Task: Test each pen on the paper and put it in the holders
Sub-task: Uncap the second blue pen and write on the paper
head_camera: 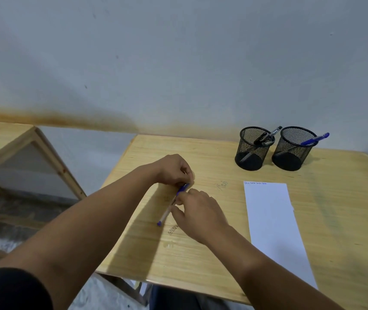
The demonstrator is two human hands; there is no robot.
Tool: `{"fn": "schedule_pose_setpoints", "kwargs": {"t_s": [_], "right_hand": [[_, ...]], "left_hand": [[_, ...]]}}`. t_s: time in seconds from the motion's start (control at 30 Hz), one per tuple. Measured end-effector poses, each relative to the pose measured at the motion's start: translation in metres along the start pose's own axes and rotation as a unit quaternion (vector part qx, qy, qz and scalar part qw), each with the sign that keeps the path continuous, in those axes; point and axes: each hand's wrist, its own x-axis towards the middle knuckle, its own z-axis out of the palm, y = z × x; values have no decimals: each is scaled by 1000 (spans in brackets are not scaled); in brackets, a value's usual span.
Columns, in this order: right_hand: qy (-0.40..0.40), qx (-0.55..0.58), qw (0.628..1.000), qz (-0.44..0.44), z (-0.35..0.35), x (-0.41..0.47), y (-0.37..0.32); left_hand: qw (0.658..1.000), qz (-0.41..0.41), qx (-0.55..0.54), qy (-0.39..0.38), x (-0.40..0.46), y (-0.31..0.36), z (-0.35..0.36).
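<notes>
1. Two hands meet over a blue-capped pen [171,205] at the left middle of the wooden surface [201,253]; the pen lies slanted, its blue cap toward the far side and its blue end plug toward the near edge.
2. The left hand [174,170] curls its fingers in a grip on the cap end.
3. The right hand [197,214] pinches the clear barrel just below the cap.
4. A white paper [272,227], with small writing along its top edge, lies to the right of the hands, apart from them.
5. Two black mesh holders stand side by side beyond the paper: the left holder [252,151] contains dark pens, the right holder [292,151] a blue pen [315,139].
</notes>
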Motion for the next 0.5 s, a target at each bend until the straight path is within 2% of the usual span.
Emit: {"fn": "schedule_pose_setpoints", "kwargs": {"t_s": [0.13, 0.27, 0.37, 0.5], "right_hand": [[4, 69, 995, 77, -7, 1, 2], [14, 173, 974, 146, -14, 4, 13], [27, 240, 957, 161, -24, 1, 25], [30, 228, 962, 147, -44, -9, 50]], "left_hand": [[995, -5, -89, 33, -6, -4, -3], [975, -17, -208, 73, -14, -6, -5], [955, -19, -279, 96, -23, -3, -3], [934, -14, -346, 84, -34, 7, 6]]}}
